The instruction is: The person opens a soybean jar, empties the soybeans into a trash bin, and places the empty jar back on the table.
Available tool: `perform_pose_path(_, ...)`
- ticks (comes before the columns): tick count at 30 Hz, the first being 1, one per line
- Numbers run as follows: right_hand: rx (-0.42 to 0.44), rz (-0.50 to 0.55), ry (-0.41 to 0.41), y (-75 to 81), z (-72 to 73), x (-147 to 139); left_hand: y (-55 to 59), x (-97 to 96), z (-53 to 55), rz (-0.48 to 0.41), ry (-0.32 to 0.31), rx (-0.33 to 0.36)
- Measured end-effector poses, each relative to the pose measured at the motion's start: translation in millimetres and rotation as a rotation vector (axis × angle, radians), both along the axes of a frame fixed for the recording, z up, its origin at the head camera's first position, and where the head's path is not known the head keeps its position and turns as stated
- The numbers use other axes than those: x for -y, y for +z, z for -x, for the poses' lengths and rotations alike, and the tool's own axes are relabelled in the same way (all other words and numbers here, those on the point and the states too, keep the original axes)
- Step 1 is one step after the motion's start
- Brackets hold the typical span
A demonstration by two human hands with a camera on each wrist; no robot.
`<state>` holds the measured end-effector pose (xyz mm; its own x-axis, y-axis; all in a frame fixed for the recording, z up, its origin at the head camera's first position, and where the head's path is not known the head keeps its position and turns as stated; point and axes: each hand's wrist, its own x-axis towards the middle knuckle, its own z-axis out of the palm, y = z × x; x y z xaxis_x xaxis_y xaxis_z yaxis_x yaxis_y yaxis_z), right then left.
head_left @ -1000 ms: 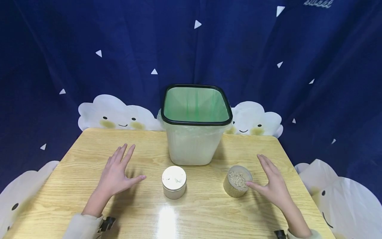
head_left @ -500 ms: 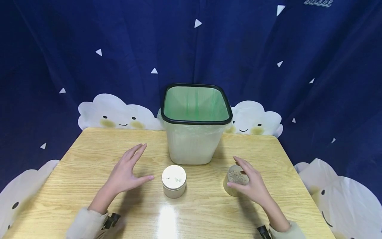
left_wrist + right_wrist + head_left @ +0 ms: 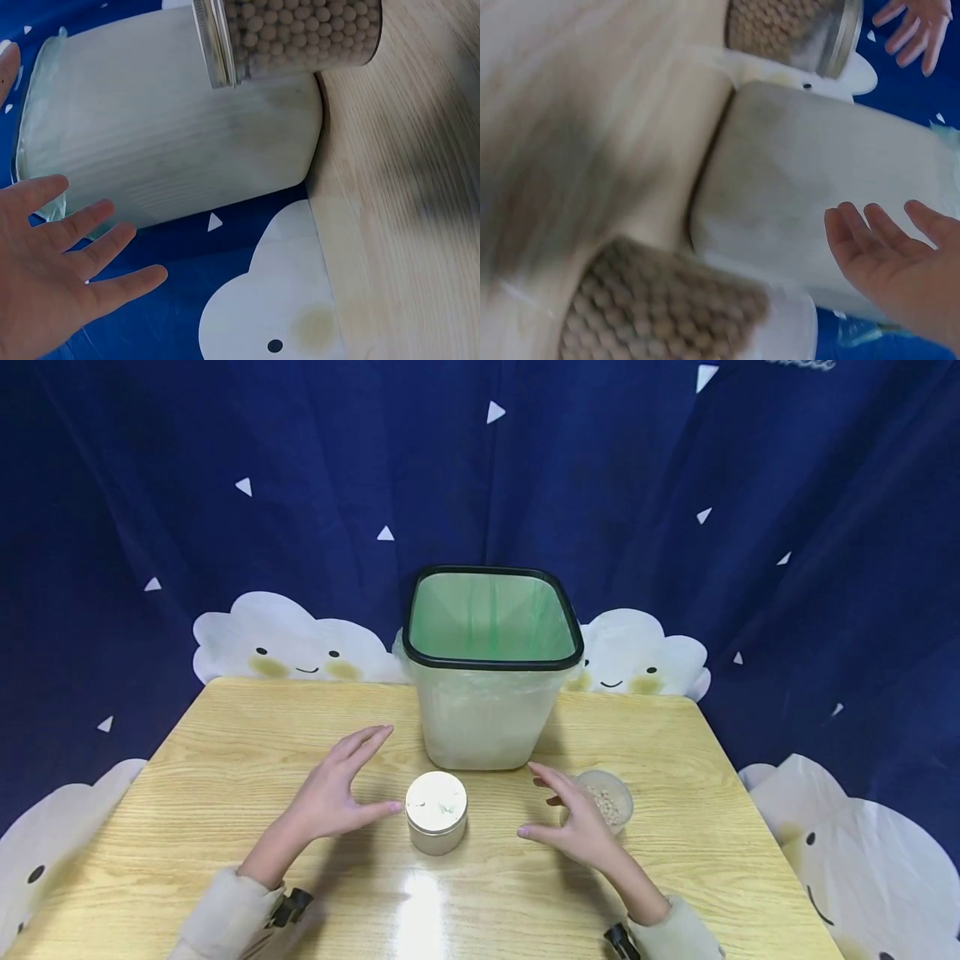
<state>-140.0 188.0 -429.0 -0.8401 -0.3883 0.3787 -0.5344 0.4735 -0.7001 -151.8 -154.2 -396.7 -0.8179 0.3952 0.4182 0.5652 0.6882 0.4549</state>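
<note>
A clear jar (image 3: 437, 812) of round tan pellets, capped with a metallic lid (image 3: 437, 802), stands upright between my hands. My left hand (image 3: 330, 797) hovers just left of it, thumb extended toward the lid, holding nothing. On the other side my right hand (image 3: 573, 828) is in the air with bent, spread fingers and nothing in them. It partly hides an open clear container (image 3: 621, 793) of similar pellets behind it. In the left wrist view the jar (image 3: 304, 34) lies beyond the spread left fingers (image 3: 127, 285). The right wrist view shows the open container (image 3: 660, 307) below the right hand (image 3: 907, 262).
Behind the jar stands a whitish bin (image 3: 487, 718) with a black rim (image 3: 495, 665) and a pale green liner (image 3: 491, 614). All of this is on a light wooden table (image 3: 247, 727). A dark blue curtain (image 3: 315, 460) with white clouds hangs at the back.
Both hands have moved inward toward the lidded jar. The right hand has passed over the open container to its left side. Jar, container and bin stay where they were.
</note>
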Motion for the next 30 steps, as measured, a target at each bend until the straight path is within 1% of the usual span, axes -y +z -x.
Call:
perform_pose_path(5, 0.104, 0.026, 0.025, -11.7, 2.6, 14, -0.6, -4.8, 1.7, 0.012, -0.032, 0.012)
perform_pose_path(11, 0.221, 0.031, 0.066, -29.3, 8.7, 32, -2.5, -10.0, 3.2, 0.023, -0.063, 0.031)
perform_pose_path(14, 0.258, 0.030, 0.089, -36.9, 12.6, 40, -5.6, -11.9, 4.7, 0.027, -0.076, 0.043)
perform_pose_path(19, 0.283, 0.038, 0.116, -46.6, 19.8, 52, -8.7, -13.8, 5.5, 0.024, -0.088, 0.073)
perform_pose_path(22, 0.330, 0.073, 0.140, -50.9, 23.2, 58, -9.5, -14.3, 5.8, 0.029, -0.090, 0.083)
perform_pose_path(27, 0.448, 0.150, 0.186, -59.9, 27.9, 67, -11.0, -14.2, 6.4, 0.035, -0.091, 0.081)
perform_pose_path(30, 0.492, 0.161, 0.207, -66.1, 30.3, 73, -12.4, -14.2, 7.0, 0.032, -0.095, 0.078)
